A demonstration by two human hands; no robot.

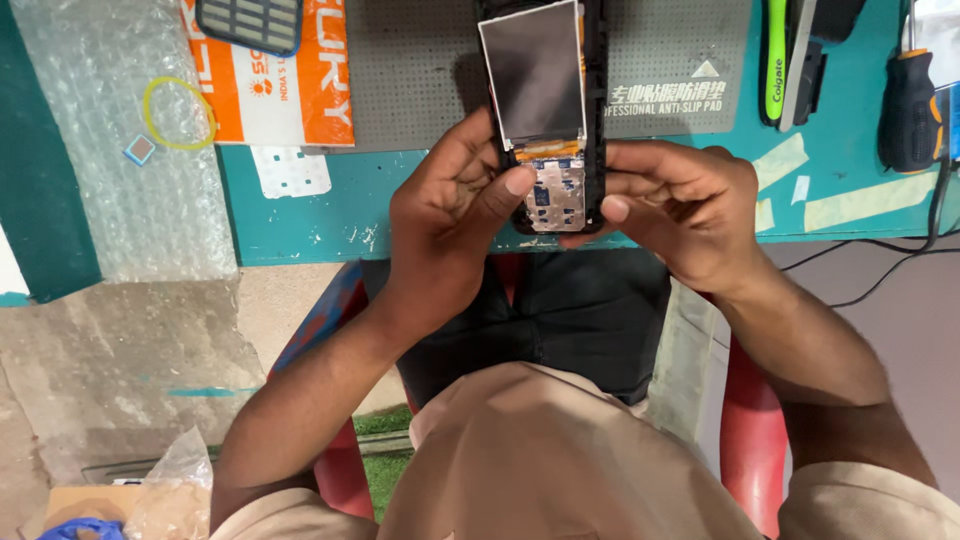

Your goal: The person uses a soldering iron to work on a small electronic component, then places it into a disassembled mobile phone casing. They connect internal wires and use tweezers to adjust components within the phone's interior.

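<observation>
Left thumb lay across the bare keypad board (pixel 556 195) of the opened phone (pixel 548 110), tip pressing its left edge. Rest of the left hand (pixel 450 215) fingers curled behind the phone body, closed on it. Right hand (pixel 680 205) fingers wrapped the opposite side, thumb tip touching the lower right edge of the black frame. Both hands were closed on the same phone, gripping it from either side at the lower end.

Phone was held face up over the front edge of the teal counter (pixel 300 215), its upper half reaching over the grey anti-slip mat (pixel 420 70). Front cover was off: grey display panel (pixel 532 72) sat loose in the frame, tilted slightly, with an orange flex strip (pixel 548 150) between it and the keypad board.

Further out on the counter: orange-and-white printed sheet (pixel 300 90) left of the mat, a dark keypad cover (pixel 250 22) resting on its top. White membrane sheet (pixel 290 172) just below the orange one. Bubble wrap (pixel 120 150) covered the far left, with a yellow rubber band (pixel 178 113) and a small square chip (pixel 139 150) lying on it, near each other. Right side: green-and-black tool (pixel 776 60) standing next to a screwdriver with black-and-orange handle (pixel 910 110), strips of pale tape (pixel 860 200) stuck on the counter surface, black cables (pixel 880 265) trailing off the edge.

Person sat on a red chair (pixel 750 430), beige shirt, dark trousers.
</observation>
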